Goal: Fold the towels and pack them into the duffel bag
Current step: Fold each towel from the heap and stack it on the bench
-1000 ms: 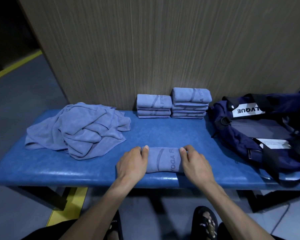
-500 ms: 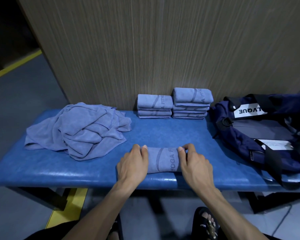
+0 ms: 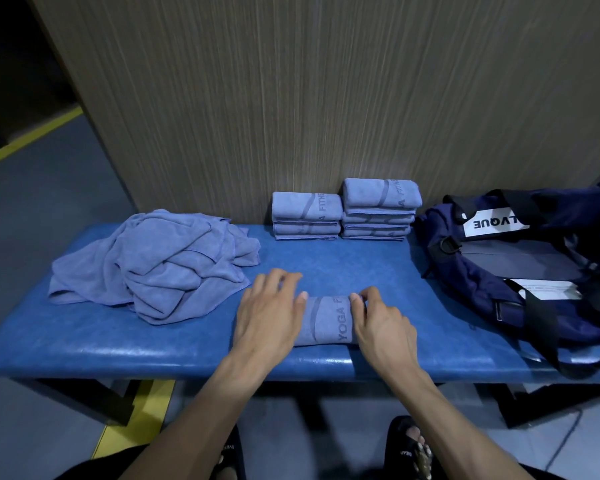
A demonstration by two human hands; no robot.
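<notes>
left hand [image 3: 269, 315] lifted, fingers now spread over folded towel [image 3: 326, 320]; right hand [image 3: 381, 323] still pinches its edge; fold nearly finished

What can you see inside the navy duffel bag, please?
The duffel bag lies open on the bench; only a flat grey inner surface shows, no towels. Its deeper interior is hidden by the folded sides and straps.

Blue bench [image 3: 326, 261]: towel heap [image 3: 160, 265], folded towels [image 3: 326, 320], stacks [image 3: 343, 213], duffel bag [image 3: 520, 268].
</notes>
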